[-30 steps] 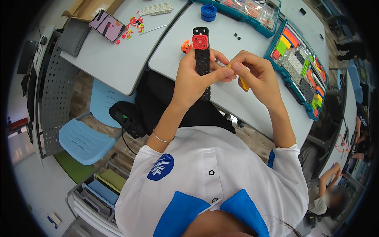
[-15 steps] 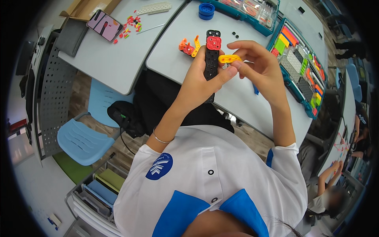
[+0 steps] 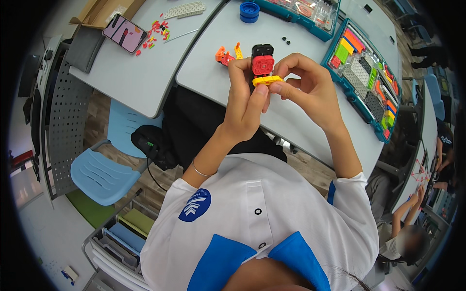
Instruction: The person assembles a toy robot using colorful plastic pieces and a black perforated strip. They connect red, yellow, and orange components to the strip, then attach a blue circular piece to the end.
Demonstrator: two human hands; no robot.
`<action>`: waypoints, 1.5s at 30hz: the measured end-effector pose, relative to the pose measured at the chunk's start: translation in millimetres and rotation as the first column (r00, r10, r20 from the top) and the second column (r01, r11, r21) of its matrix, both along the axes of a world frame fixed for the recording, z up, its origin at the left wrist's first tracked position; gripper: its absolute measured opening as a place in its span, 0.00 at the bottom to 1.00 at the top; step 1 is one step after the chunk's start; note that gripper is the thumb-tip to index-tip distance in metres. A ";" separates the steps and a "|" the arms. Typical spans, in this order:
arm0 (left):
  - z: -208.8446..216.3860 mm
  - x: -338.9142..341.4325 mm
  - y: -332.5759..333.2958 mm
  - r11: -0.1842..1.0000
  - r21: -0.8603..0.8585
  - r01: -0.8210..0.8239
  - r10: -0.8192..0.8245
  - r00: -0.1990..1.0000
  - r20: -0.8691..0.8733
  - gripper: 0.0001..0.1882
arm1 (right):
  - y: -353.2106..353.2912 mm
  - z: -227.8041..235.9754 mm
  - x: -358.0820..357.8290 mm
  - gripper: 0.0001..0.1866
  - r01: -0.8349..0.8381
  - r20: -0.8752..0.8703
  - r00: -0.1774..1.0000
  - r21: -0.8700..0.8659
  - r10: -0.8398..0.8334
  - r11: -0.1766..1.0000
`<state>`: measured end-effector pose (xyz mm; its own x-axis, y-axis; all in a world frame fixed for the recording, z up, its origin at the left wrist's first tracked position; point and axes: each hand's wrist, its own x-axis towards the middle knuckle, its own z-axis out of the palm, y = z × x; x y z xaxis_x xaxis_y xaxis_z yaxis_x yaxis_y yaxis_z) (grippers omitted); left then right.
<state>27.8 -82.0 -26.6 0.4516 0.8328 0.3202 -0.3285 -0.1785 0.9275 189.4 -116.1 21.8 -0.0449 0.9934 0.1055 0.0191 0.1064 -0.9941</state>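
My left hand is closed around a black perforated building beam that carries a red square block. Against the lower edge of that block lies a short yellow beam with holes. My right hand pinches the yellow beam's right end between thumb and fingers, while my left thumb touches its underside. The lower part of the black beam is hidden behind my left hand. Just left of my fingers, an orange and red assembly and an upright yellow piece rest on the table.
A teal case of sorted building parts lies at the right, another teal case at the back. Blue wheels stand near it. On the left table are a phone, scattered small pegs and grey perforated plates.
The black beam has tilted, so it looks shorter. My right hand has moved left and down, bringing the yellow beam from beside the black beam to just below the red block.
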 end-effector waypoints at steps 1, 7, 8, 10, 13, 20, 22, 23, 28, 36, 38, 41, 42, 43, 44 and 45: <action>-0.5 0.2 -0.4 1.000 0.005 -0.001 0.001 1.000 0.002 0.18 | -0.2 -0.1 -0.6 0.09 -0.004 0.000 1.000 0.020 0.004 1.000; -2.3 0.1 -0.5 1.000 0.019 0.001 -0.001 1.000 0.005 0.20 | -1.6 0.1 0.6 0.10 0.021 0.071 0.997 0.019 -0.022 1.000; -1.6 -0.6 -0.6 1.000 0.013 0.008 -0.008 1.000 0.000 0.19 | -1.6 0.5 0.8 0.10 0.019 0.071 0.997 0.016 -0.020 1.000; -0.6 -1.9 -0.7 1.000 0.012 0.010 -0.010 1.000 -0.018 0.19 | -1.5 1.9 1.2 0.10 0.014 0.071 0.997 0.008 -0.015 1.000; 0.4 -2.5 -1.1 1.000 0.022 -0.009 0.010 0.999 -0.031 0.19 | -1.3 0.7 2.8 0.10 0.026 0.083 0.996 -0.002 -0.026 1.000; 5.0 4.4 -5.2 0.993 -0.113 -0.011 0.029 0.987 0.161 0.12 | 1.0 -0.3 8.1 0.09 0.050 0.074 0.996 0.012 -0.051 0.999; 3.4 3.2 -5.3 0.989 -0.145 -0.041 0.057 0.993 0.108 0.12 | 2.1 -0.6 10.4 0.09 0.072 0.111 0.991 0.059 -0.078 0.996; 0.1 1.4 -3.2 0.988 -0.139 -0.064 0.073 0.996 0.059 0.12 | 2.8 0.0 12.2 0.09 0.064 0.129 0.989 0.063 -0.072 0.996; 6.5 -1.7 -5.2 0.938 -0.346 -0.007 0.049 0.993 0.111 0.13 | 5.1 -0.8 17.8 0.09 0.039 0.135 0.990 0.054 -0.046 0.998; 5.8 2.9 -10.9 0.903 -0.419 0.099 -0.013 0.979 0.203 0.17 | 5.9 1.8 23.2 0.09 0.004 0.133 0.991 -0.026 -0.001 1.000; 0.5 -1.8 -7.3 0.844 -0.497 0.201 -0.066 0.959 0.277 0.16 | 5.4 2.6 25.4 0.09 -0.007 0.164 0.986 -0.039 0.013 0.999; 0.3 -3.0 -7.0 0.790 -0.566 0.237 -0.065 0.949 0.307 0.16 | 4.8 6.0 28.2 0.09 -0.047 0.214 0.975 -0.078 0.063 0.996; 0.7 -3.1 -7.5 0.779 -0.583 0.230 -0.054 0.951 0.303 0.17 | 4.5 8.2 28.0 0.08 -0.067 0.213 0.973 -0.095 0.086 0.993; 0.5 -3.9 -7.8 0.779 -0.588 0.218 -0.048 0.955 0.291 0.16 | 4.4 9.2 27.6 0.08 -0.087 0.212 0.971 -0.111 0.109 0.990; 0.1 -4.9 -8.0 0.778 -0.593 0.208 -0.043 0.959 0.280 0.15 | 4.3 9.2 27.5 0.08 -0.091 0.227 0.968 -0.100 0.112 0.991; -0.5 -6.0 -8.1 0.776 -0.599 0.197 -0.038 0.963 0.268 0.15 | 4.6 9.2 27.2 0.08 -0.096 0.241 0.964 -0.089 0.115 0.991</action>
<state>21.8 -90.0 -27.1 0.5394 0.8310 -0.1360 -0.5233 0.4573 0.7191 216.6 -111.5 31.0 -0.1652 0.9863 0.0024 0.2558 0.0452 -0.9657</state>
